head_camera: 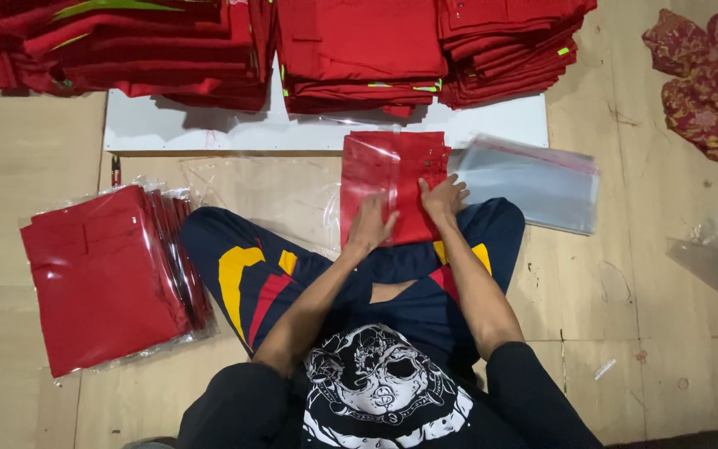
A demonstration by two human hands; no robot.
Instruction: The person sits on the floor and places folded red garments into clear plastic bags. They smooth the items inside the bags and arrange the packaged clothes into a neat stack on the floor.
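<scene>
Wooden floor [27,158] w/ stacked red folded garments [359,50]; left hand [371,223] & right hand [442,198] lie flat, slightly apart, pressing a folded red garment in clear plastic bag [392,179].

We had one view, from a head-worn camera that looked almost straight down over our crossed legs at the floor [27,158]. It sat close: our lap filled 6 o'clock, and the frame reached only to the stacked red garments [359,50] at 12 o'clock.
</scene>
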